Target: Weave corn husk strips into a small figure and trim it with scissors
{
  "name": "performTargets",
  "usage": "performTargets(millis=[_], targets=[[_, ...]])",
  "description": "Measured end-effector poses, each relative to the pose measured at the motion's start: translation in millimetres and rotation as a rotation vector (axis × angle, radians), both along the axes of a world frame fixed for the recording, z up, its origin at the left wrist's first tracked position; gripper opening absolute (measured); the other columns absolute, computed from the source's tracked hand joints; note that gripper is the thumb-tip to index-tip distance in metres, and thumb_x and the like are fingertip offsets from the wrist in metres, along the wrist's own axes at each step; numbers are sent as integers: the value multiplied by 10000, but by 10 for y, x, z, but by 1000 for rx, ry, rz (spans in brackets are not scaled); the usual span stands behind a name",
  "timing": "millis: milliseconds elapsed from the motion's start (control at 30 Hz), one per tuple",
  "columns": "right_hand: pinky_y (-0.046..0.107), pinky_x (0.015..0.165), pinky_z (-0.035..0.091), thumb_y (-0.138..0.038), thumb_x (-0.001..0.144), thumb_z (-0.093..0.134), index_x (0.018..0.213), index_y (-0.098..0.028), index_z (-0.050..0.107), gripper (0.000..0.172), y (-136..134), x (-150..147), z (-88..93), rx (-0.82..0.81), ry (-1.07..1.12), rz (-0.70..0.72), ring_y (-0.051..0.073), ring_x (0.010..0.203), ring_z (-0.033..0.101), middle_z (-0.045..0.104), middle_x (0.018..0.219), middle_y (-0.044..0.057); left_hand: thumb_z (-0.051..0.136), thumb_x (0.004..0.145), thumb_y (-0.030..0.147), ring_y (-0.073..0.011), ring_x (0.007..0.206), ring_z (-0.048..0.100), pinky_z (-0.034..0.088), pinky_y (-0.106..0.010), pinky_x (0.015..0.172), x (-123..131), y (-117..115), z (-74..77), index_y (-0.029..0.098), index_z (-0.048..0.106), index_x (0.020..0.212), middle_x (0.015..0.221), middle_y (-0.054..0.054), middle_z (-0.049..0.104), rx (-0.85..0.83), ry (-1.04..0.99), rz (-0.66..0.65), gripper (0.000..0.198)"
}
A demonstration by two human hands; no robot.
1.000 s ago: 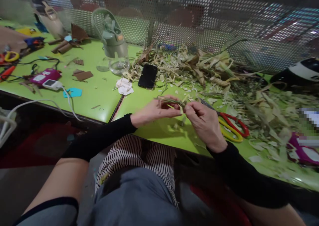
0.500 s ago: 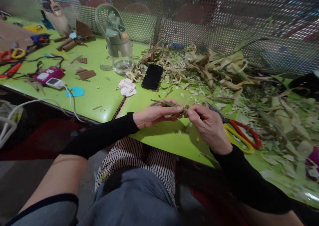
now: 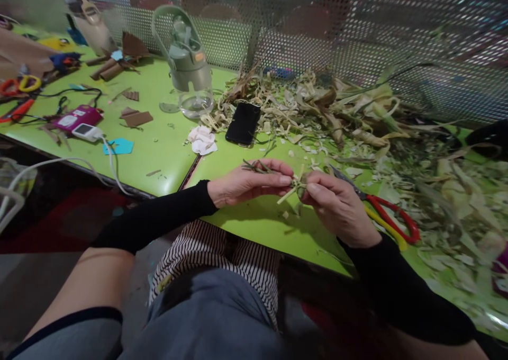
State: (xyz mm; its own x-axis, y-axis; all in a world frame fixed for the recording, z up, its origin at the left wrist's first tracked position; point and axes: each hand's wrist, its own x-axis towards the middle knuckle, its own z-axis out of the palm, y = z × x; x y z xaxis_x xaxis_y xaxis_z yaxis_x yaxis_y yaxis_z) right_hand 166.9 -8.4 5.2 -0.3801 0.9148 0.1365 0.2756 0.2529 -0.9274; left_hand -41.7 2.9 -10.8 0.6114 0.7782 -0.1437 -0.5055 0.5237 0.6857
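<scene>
Carefully pinching a bundle of green plant strips (image 3: pixel 296 186) in the fingers (image 3: pixel 284 180) of the left hand (image 3: pixel 251 183), and clamping its other side in the fingers of the right hand (image 3: pixel 338 205). Holding it over a green tabletop (image 3: pixel 262 214), near scissors (image 3: pixel 378 203) with red and yellow handles, a crumpled white tissue (image 3: pixel 202 140) and a black phone (image 3: pixel 243 123), before scattered pale husks (image 3: pixel 329 106) and a green-topped bottle (image 3: pixel 188 63).
</scene>
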Motion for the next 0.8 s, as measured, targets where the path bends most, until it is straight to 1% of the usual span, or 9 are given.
performTargets(millis=[200,300,400,433,500,567,633,700,800], targets=[[301,554,303,-597,887,663,653,-230,575,445,96,17,-49,-107,-1,34,143,589,375,449,629,-18,828,775,91,-97,803,699,545,-297,900,-45,168,-77,133,724,922,830,4,724,57,94,-50,185],[301,561,299,-556,877,672,640,-230,562,417,187,72,48,-98,-76,62,143,591,377,440,616,-23,787,843,162,-81,902,676,512,-251,884,-209,323,-21,146,731,1006,1050,-29,751,202,269,139,173],[306,561,277,-498,897,646,632,-229,567,386,251,121,247,13,-232,119,138,579,384,463,605,-20,747,898,270,-52,800,593,429,-186,709,-351,387,171,143,738,1022,1086,-48,758,426,564,347,178],[308,557,269,-479,911,624,632,-229,567,379,266,128,319,55,-295,148,134,567,379,463,598,-22,730,913,310,-50,745,575,407,-191,660,-365,380,254,138,743,1002,1069,-56,766,475,639,312,194],[310,547,255,-444,928,585,626,-229,552,373,294,129,448,114,-384,218,127,543,360,438,579,-27,739,906,400,-48,675,586,401,-211,609,-329,338,408,144,755,1003,1103,-72,774,519,695,98,274],[307,540,252,-414,929,561,615,-228,522,368,322,114,535,140,-434,283,125,539,354,406,572,-29,818,831,408,-59,639,614,407,-223,574,-235,287,512,152,755,972,1070,-67,780,479,659,-153,299],[302,538,251,-393,924,536,610,-228,494,357,345,96,569,153,-475,322,124,544,354,386,576,-29,861,786,378,-73,659,640,447,-224,594,-133,252,548,140,727,867,955,-51,771,436,600,-309,285],[300,543,253,-379,919,513,615,-228,473,342,358,82,555,167,-529,327,123,549,358,388,585,-30,845,811,338,-72,688,648,486,-220,644,-61,234,522,133,694,817,869,-26,746,439,571,-338,255],[305,560,259,-369,922,486,632,-228,455,323,357,73,472,229,-610,286,125,549,372,401,583,-31,751,904,274,-66,695,649,509,-224,685,-9,214,411,127,671,845,820,-2,718,484,628,-255,177]])
